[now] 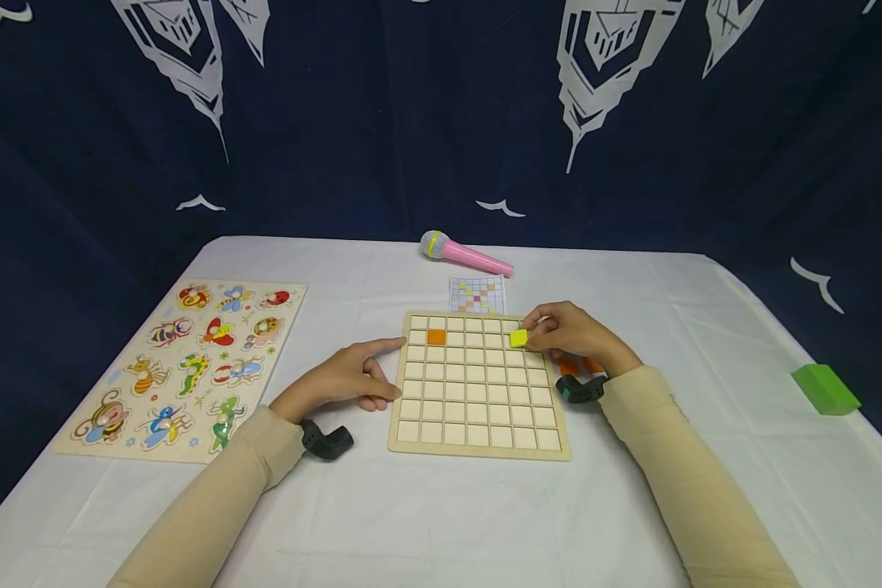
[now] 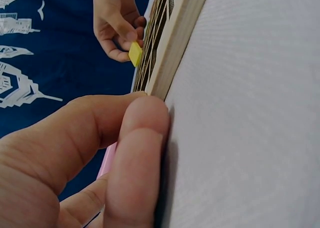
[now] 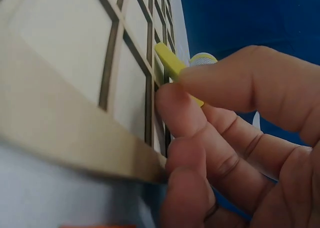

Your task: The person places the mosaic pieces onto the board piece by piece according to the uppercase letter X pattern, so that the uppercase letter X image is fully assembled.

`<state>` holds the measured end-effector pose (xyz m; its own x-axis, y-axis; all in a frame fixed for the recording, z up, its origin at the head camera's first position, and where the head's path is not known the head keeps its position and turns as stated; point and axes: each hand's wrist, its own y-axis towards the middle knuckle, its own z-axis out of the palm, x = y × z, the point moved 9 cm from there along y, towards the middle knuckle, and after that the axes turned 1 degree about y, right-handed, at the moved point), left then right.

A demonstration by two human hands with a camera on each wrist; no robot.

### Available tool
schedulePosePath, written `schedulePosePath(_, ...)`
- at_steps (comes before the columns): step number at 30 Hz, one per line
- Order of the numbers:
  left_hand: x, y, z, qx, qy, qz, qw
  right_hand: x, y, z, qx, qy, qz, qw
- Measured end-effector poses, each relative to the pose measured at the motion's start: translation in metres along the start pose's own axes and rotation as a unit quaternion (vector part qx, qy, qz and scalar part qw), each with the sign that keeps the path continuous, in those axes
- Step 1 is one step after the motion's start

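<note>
Pinched in the right hand (image 1: 576, 333), thumb against fingertips: small flat yellow square tile (image 1: 518, 338), tilted, at one o'clock on the pale wooden grid board (image 1: 476, 412) (can't tell whether it touches). Left hand (image 1: 349, 376) at nine, index finger straight, touching the board's edge. Flat orange square tile (image 1: 437, 337) in a cell between ten and eleven. Farther, at twelve: white printed grid card (image 1: 478, 295), then pink grey-headed microphone (image 1: 474, 257).
</note>
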<state>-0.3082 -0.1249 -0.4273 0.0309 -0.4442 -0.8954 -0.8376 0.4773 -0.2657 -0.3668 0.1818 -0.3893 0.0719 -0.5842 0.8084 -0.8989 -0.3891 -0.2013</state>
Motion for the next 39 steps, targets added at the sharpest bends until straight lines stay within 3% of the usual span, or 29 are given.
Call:
schedulePosePath(19,-0.002,-0.001,-0.001,-0.004,0.007,-0.003,1.0000,0.009,0.004,0.008,0.012,-0.010,-0.007,1.000)
schedulePosePath(34,0.000,0.001,-0.001,-0.001,0.004,-0.003,1.0000,0.010,0.001,0.007,0.006,-0.043,0.000,0.999)
schedulePosePath(39,-0.001,0.000,0.000,-0.001,0.000,-0.003,1.0000,0.011,-0.005,0.004,0.005,-0.067,-0.015,0.998)
